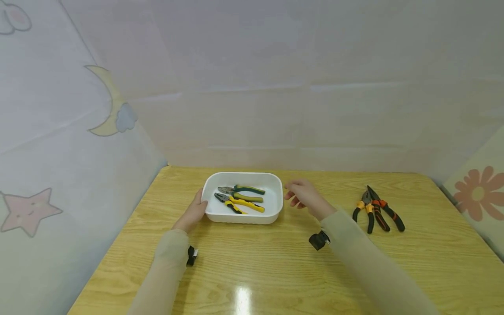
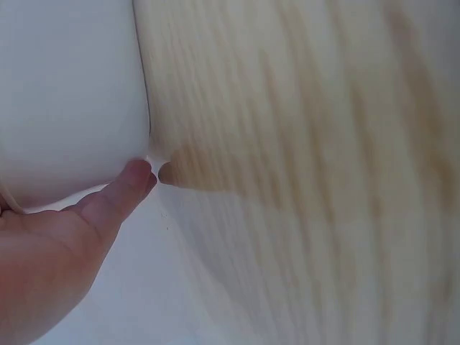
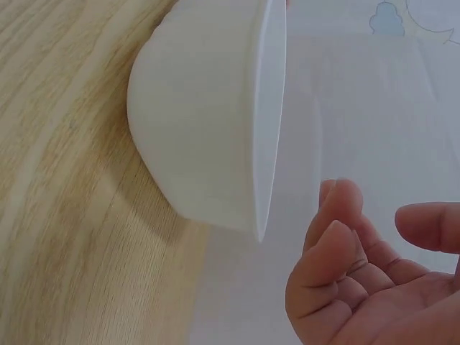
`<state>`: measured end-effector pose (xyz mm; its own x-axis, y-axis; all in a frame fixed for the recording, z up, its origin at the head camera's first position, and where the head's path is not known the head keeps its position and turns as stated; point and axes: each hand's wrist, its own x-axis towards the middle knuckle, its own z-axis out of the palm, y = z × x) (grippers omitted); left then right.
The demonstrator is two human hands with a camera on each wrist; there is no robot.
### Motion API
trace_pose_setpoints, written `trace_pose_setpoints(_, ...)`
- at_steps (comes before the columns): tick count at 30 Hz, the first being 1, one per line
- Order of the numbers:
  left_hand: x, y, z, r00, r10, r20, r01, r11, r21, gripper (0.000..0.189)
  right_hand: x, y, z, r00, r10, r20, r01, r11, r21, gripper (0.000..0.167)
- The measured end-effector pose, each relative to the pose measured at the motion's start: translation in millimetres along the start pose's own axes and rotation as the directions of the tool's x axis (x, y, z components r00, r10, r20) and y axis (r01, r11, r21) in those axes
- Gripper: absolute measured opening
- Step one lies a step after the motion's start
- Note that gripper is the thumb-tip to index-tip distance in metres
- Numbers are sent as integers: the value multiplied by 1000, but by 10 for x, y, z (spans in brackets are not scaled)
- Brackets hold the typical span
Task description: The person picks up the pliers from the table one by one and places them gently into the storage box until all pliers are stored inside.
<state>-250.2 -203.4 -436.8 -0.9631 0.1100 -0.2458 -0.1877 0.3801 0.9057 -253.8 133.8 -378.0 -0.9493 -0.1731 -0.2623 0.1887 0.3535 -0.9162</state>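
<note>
Left hand: the left hand (image 1: 194,212) grips the left end of the white bin (image 1: 238,218), its thumb near the rim and its fingers along the outer wall.
Right hand: the right hand (image 1: 307,196) is just right of the bin and apart from it, fingers loosely bent, a clear gap between thumb and fingertips, grasping nothing.
White bin: upright on the far half of the wooden table (image 1: 283,267), between the two hands.
Pliers inside: green-handled pliers (image 1: 235,190) lie on the far side of the bin, yellow-and-black pliers (image 1: 231,201) on the near side; both have their jaws toward the left.
Pliers outside: orange-and-black pliers (image 1: 368,206) and red-and-black pliers (image 1: 378,203) lie close together at the right of the table, jaws toward the far side, well apart from the bin.
</note>
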Motion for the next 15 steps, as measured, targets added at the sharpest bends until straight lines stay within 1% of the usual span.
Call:
trace_pose_setpoints(5,0,17,-35,1000,19,3,-19,999,-29,57,-103,46,-59,999,-39,-12,39,998,-44,38)
trace_pose_setpoints(7,14,23,-61,1000,23,-8,-23,999,-45,55,-146,61,-83,998,-61,-11,60,996,-63,39)
trace_pose_setpoints(11,59,39,-92,999,25,-22,-26,996,-80,52,-222,107,-130,995,-100,-9,99,991,-93,38)
trace_pose_setpoints(15,80,43,-94,999,8,-38,-13,992,-125,52,-287,163,-170,992,-122,-11,120,984,-128,40)
